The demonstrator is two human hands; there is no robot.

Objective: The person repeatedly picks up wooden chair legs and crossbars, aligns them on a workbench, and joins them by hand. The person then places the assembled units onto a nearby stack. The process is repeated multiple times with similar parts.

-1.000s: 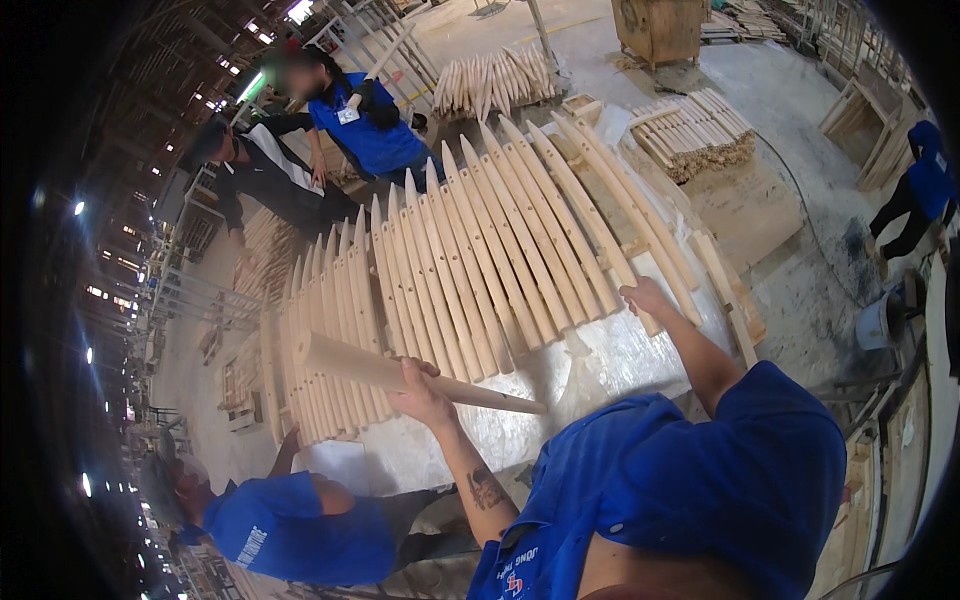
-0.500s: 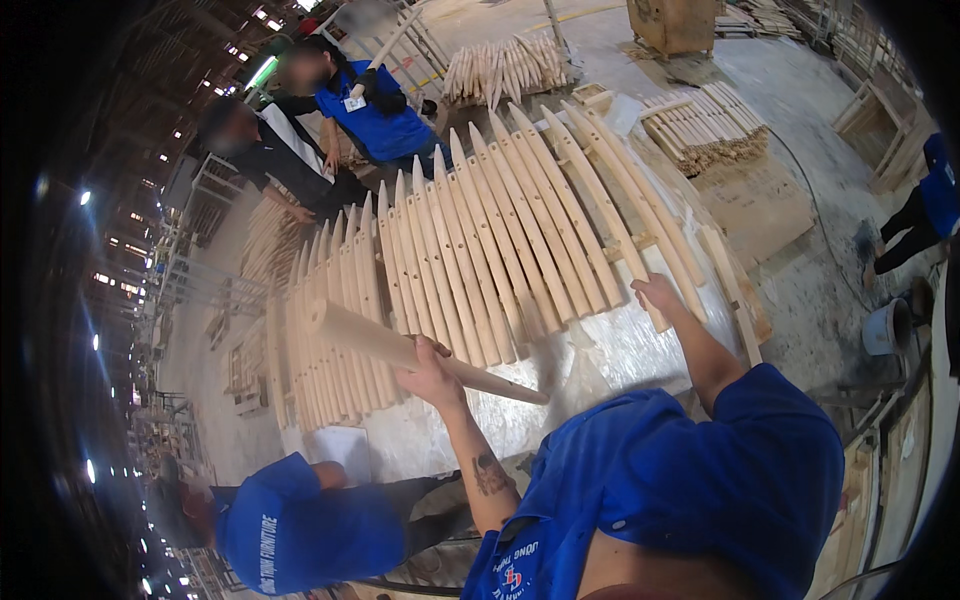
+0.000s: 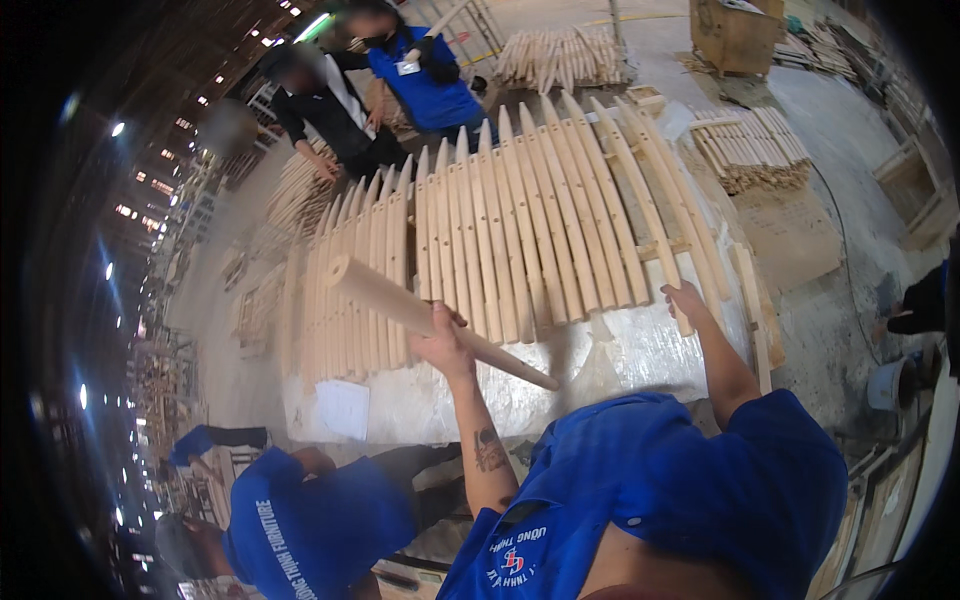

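Note:
My left hand (image 3: 443, 343) is closed around a thick wooden pole (image 3: 380, 298), held tilted above the table with its round blunt end up to the left and its thinner end low to the right. My right hand (image 3: 686, 300) grips the near end of a pointed wooden pole (image 3: 645, 205) that lies on the table, its tip pointing away from me. Left of it, a long row of pointed poles (image 3: 497, 245), several with drilled holes, lies side by side across the table (image 3: 640, 355).
Two people stand at the table's far left; one holds a pole (image 3: 440, 28). A person in blue (image 3: 310, 520) bends at the near left, beside a white sheet (image 3: 343, 408). Pole stacks (image 3: 750, 140) lie beyond the table. A bucket (image 3: 890, 385) stands at right.
The whole view has shifted, so the table and poles sit farther right in it. Both hands keep their grips. More of the white sheet shows now.

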